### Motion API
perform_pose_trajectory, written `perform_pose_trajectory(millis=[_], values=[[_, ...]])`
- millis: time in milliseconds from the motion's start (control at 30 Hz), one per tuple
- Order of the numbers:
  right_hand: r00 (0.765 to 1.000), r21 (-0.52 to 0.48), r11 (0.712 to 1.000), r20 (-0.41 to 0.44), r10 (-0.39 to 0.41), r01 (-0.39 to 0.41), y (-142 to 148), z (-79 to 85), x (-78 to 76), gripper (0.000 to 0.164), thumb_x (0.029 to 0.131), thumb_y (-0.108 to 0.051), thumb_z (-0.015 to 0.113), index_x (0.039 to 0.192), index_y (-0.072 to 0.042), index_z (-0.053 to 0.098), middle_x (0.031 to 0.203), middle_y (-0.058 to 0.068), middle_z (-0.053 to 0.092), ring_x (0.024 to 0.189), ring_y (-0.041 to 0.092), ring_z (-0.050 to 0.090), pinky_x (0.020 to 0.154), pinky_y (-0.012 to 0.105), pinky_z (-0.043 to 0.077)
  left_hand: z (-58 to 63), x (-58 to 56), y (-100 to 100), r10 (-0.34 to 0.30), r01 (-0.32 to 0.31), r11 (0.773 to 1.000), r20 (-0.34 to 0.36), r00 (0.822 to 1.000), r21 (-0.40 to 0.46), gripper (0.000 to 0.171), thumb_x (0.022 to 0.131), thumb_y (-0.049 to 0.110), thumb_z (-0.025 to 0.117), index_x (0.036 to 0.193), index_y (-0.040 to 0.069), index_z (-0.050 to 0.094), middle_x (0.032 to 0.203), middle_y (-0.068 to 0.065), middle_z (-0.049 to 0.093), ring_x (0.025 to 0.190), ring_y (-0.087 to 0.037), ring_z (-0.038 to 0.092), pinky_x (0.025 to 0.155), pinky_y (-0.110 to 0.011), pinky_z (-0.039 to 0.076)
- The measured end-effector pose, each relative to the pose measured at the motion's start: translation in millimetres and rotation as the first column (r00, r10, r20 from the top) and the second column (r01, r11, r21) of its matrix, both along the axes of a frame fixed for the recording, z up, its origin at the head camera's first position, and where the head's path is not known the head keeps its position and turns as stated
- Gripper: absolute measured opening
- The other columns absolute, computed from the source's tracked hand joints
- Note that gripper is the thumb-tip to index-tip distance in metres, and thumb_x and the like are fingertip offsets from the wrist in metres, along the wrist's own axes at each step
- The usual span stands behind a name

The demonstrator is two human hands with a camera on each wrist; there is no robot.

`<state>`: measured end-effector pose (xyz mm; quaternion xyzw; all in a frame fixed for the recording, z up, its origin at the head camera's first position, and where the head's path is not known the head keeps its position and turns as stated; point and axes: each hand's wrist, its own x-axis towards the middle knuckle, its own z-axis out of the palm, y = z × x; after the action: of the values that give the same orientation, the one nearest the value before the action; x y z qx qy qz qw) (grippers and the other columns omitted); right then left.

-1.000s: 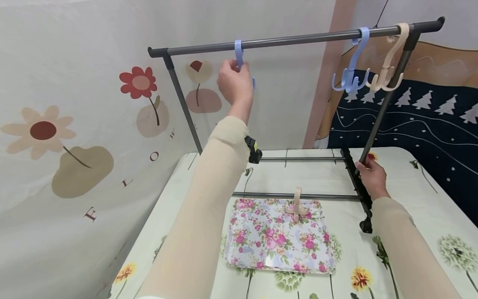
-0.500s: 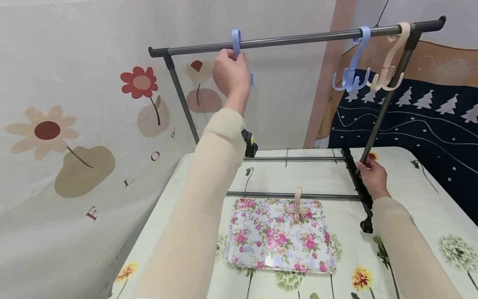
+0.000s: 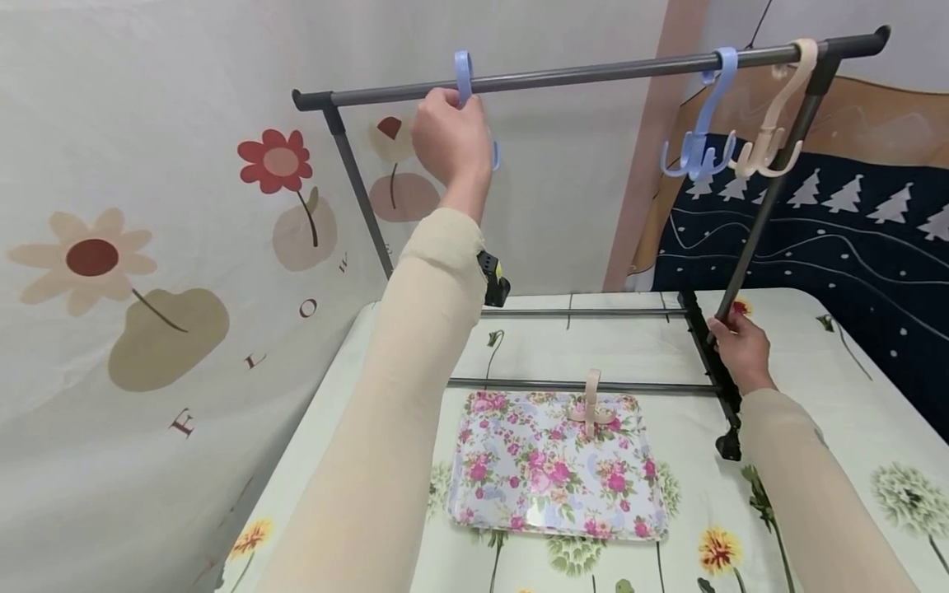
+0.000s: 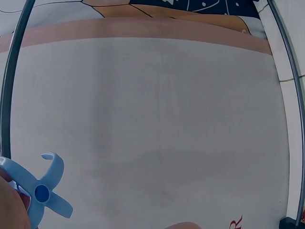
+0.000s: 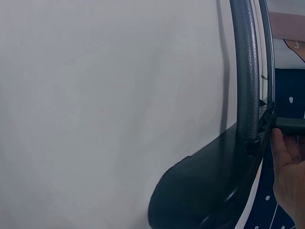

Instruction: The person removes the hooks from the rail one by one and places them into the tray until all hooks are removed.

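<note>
A: Locate the item in hand.

B: Find a blue four-prong hook (image 3: 463, 74) at 12 o'clock in the head view, loop over the crossbar (image 3: 578, 77) of the garment rack (image 3: 354, 175), top raised clear of the tube.

A: Report fingers.

B: Record left hand (image 3: 454, 136) as pinching the hook below its loop, fingertips partly concealed. Record right hand (image 3: 741, 354), at 3 o'clock, as curled round the lower end of the upright post (image 3: 765, 210).

A: State hazards.

B: Judge a drop possible: cause, releasing before seating the loop. Judge rocking possible: cause, pulling on the crossbar with a slack right grip. Consider second blue hook (image 3: 695, 155) and hanging beige hook (image 3: 764, 150), both at 2 o'clock, liable to jolting.

A: Compare views.

B: See four prongs and a round central recess at 8 o'clock in the left wrist view; see only one prong tip past the hand in the head view. See the broad face of the black base foot (image 5: 200, 191) at 5 o'clock in the right wrist view; see merely a narrow strip from above.
</note>
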<state>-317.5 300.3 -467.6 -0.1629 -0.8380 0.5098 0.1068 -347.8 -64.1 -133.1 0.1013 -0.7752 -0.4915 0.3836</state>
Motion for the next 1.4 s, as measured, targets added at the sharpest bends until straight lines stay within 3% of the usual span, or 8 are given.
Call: perform_pose_trajectory(millis=[200, 367, 533, 733, 933, 1200, 1400], values=[[1.0, -0.008, 1.0, 0.003, -0.002, 0.002, 1, 2.8, -0.3, 0.052, 0.106, -0.04, 0.043, 0.137, 0.001, 0.051, 0.14, 0.022, 0.049, 0.116, 0.036, 0.056, 0.1, 0.047, 0.047, 10.2, 2.9, -3, 0.0, -0.002, 0.999, -0.054, 0.999, -0.032, 0.019, 0.095, 0.024, 0.07, 0.108, 0.011, 0.072, 0.106, 0.001, 0.072, 0.096, -0.01, 0.066, 0.081, -0.019, 0.049], [1.0, 0.005, 1.0, -0.001, -0.015, 0.015, 2, 4.8, 0.6, 0.052, 0.105, -0.041, 0.043, 0.135, 0.001, 0.052, 0.138, 0.021, 0.052, 0.113, 0.033, 0.057, 0.099, 0.045, 0.048, 17.5, 6.3, -5, -0.047, 0.045, 0.999, -0.113, 0.992, -0.025, 0.021, 0.095, 0.025, 0.069, 0.111, 0.011, 0.07, 0.107, 0.001, 0.072, 0.097, -0.009, 0.066, 0.085, -0.017, 0.049], [1.0, 0.007, 1.0, 0.009, -0.013, 0.013, 3, 4.1, 0.9, 0.051, 0.106, -0.039, 0.043, 0.137, 0.001, 0.052, 0.14, 0.021, 0.051, 0.113, 0.033, 0.057, 0.1, 0.044, 0.047, 16.1, 8.0, -5, -0.099, 0.102, 0.995, -0.134, 0.986, 0.018, 0.023, 0.094, 0.025, 0.07, 0.113, 0.011, 0.07, 0.108, 0.0, 0.072, 0.097, -0.008, 0.065, 0.088, -0.017, 0.048], [1.0, -0.015, 1.0, 0.011, -0.003, 0.003, 2, 1.2, 2.2, 0.051, 0.106, -0.038, 0.042, 0.137, 0.002, 0.051, 0.14, 0.022, 0.049, 0.119, 0.038, 0.056, 0.101, 0.046, 0.046, 11.0, 8.4, -6, -0.134, 0.14, 0.99, -0.159, 0.978, 0.032, 0.017, 0.093, 0.019, 0.073, 0.107, 0.009, 0.074, 0.104, -0.001, 0.073, 0.092, -0.009, 0.066, 0.081, -0.016, 0.05], [1.0, -0.022, 1.0, 0.008, -0.003, 0.003, 0, -0.8, 0.7, 0.051, 0.106, -0.037, 0.042, 0.137, 0.002, 0.051, 0.14, 0.022, 0.05, 0.119, 0.038, 0.056, 0.102, 0.046, 0.046, 3.1, 10.0, -11, -0.192, 0.21, 0.973, -0.163, 0.968, 0.095, 0.016, 0.091, 0.016, 0.075, 0.104, 0.008, 0.076, 0.102, -0.002, 0.073, 0.092, -0.01, 0.067, 0.081, -0.016, 0.051], [1.0, -0.023, 1.0, 0.015, -0.005, 0.005, -1, -1.2, 1.4, 0.051, 0.106, -0.037, 0.042, 0.138, 0.002, 0.05, 0.141, 0.023, 0.049, 0.121, 0.039, 0.055, 0.102, 0.046, 0.045, -7.5, 11.0, -24, -0.333, 0.346, 0.936, -0.141, 0.932, 0.074, 0.019, 0.088, 0.016, 0.078, 0.103, 0.005, 0.076, 0.099, -0.005, 0.073, 0.091, -0.012, 0.066, 0.082, -0.018, 0.051], [1.0, -0.005, 1.0, 0.005, -0.016, 0.016, 1, -1.1, 1.3, 0.051, 0.107, -0.036, 0.042, 0.138, 0.003, 0.051, 0.14, 0.024, 0.05, 0.12, 0.039, 0.056, 0.101, 0.046, 0.046, -17.0, 12.8, -30, -0.441, 0.448, 0.89, -0.087, 0.893, 0.084, 0.021, 0.086, 0.017, 0.08, 0.103, 0.005, 0.075, 0.099, -0.005, 0.072, 0.094, -0.014, 0.066, 0.085, -0.02, 0.05]])
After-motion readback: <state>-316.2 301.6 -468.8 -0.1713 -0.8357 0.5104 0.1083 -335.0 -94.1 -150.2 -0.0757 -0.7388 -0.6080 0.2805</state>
